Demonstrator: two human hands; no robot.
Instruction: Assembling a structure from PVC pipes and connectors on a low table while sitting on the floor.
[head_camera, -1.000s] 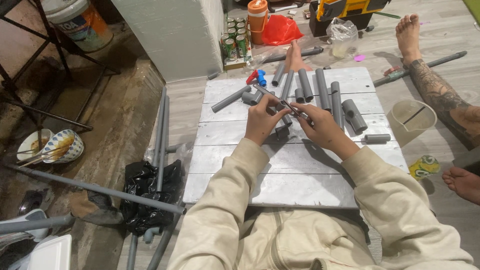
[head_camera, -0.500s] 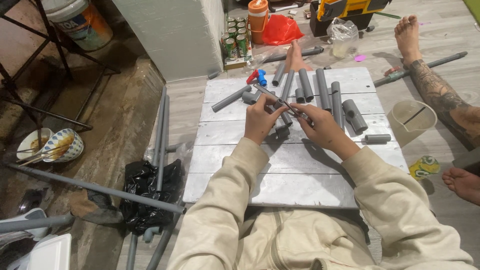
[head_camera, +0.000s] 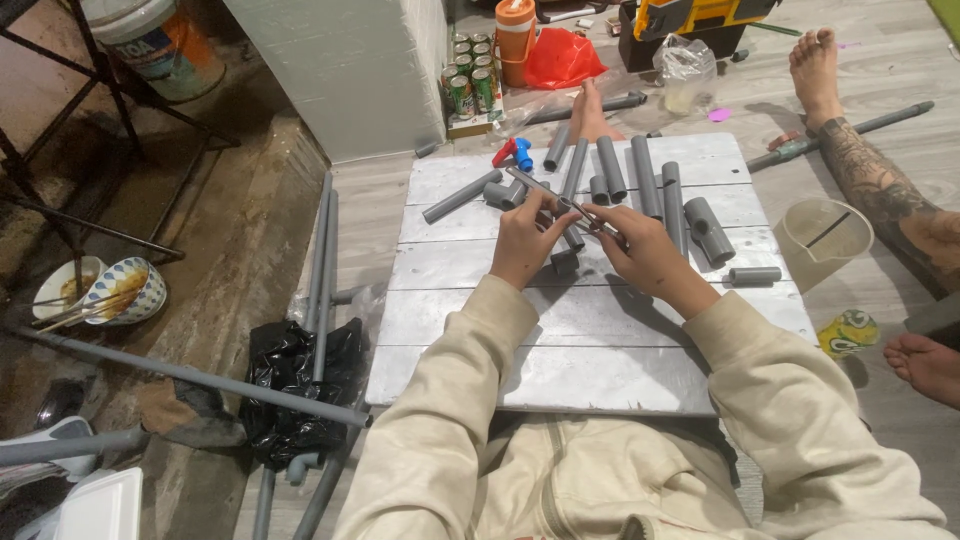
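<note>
A white plank board (head_camera: 600, 350) lies in front of me with several grey pipe pieces (head_camera: 645, 178) on it. My left hand (head_camera: 523, 243) grips a short grey pipe fitting (head_camera: 566, 252) near the board's middle. My right hand (head_camera: 643, 256) pinches a thin grey blade-like strip (head_camera: 545, 190) that slants up to the left across the fitting. The two hands sit close together, almost touching. A grey tee fitting (head_camera: 708, 229) and a short pipe stub (head_camera: 755, 274) lie to the right of my right hand. A longer pipe length (head_camera: 460, 197) and a red and blue valve (head_camera: 514, 152) lie beyond my left hand.
Another person's tattooed leg (head_camera: 875, 175) and feet lie at the right, beside a clear measuring jug (head_camera: 825, 238) and a yellow-green can (head_camera: 850, 331). Long grey pipes (head_camera: 322, 260), a black bag (head_camera: 290, 385) and bowls (head_camera: 120, 290) are at the left. Drink cans (head_camera: 468, 85) stand behind the board.
Both hands stay over the same spot on the board; the fingers shift only slightly around the fitting and the strip.
</note>
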